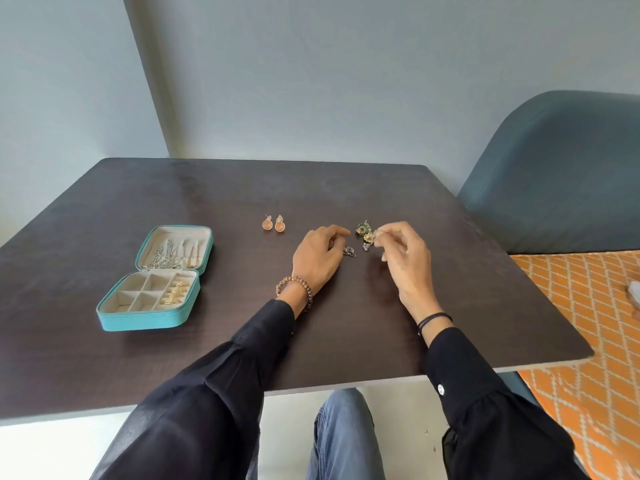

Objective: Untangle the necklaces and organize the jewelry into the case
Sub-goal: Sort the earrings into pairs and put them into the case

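An open teal jewelry case [138, 322] lies at the table's left; necklaces [169, 256] hang in its lid and gold pieces [175, 292] fill its right compartments. Two round orange-gold earrings [273, 224] lie mid-table. My right hand [405, 261] pinches a gold earring [370, 237] just above the table, beside a green-gold earring [362, 228]. My left hand [318, 256] rests on the table with fingers curled, touching a small dark earring [349, 251]. A small silvery piece [366, 247] lies between the hands.
The dark wooden table [242, 188] stands against a grey wall. A blue-grey chair back [561, 174] rises at the right, next to an orange patterned cloth [588, 306]. My knee in jeans [343, 438] shows below the table's front edge.
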`<state>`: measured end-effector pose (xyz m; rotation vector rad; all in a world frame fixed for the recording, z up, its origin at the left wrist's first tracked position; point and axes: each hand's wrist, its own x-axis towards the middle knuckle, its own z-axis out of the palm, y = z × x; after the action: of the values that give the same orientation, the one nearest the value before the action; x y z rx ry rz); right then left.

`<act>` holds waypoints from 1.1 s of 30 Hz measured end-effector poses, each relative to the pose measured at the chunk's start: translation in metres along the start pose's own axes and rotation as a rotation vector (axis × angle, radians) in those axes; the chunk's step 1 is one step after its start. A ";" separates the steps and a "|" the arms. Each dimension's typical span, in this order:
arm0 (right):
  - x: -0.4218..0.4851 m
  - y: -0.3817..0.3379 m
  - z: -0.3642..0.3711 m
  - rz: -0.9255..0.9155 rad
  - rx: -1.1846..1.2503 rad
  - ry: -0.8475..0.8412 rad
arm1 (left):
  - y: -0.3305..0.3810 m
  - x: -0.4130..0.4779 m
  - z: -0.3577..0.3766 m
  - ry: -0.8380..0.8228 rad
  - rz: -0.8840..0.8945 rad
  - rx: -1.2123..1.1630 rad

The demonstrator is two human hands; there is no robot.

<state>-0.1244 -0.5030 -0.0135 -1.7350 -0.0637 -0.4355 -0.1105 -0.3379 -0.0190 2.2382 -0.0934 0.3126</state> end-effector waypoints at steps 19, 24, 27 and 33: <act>-0.001 -0.003 -0.001 0.024 0.100 0.020 | -0.005 -0.001 0.003 -0.017 0.099 0.060; -0.005 -0.008 -0.001 0.046 0.091 -0.019 | -0.006 -0.003 0.000 0.001 0.106 -0.007; -0.007 -0.009 -0.001 0.047 0.055 -0.035 | -0.003 -0.006 -0.002 0.001 0.103 -0.017; -0.010 -0.008 -0.002 0.047 0.010 -0.045 | 0.002 -0.010 -0.005 -0.012 0.079 0.018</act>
<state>-0.1366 -0.5013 -0.0095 -1.7330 -0.0574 -0.3614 -0.1212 -0.3357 -0.0166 2.2583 -0.1862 0.3441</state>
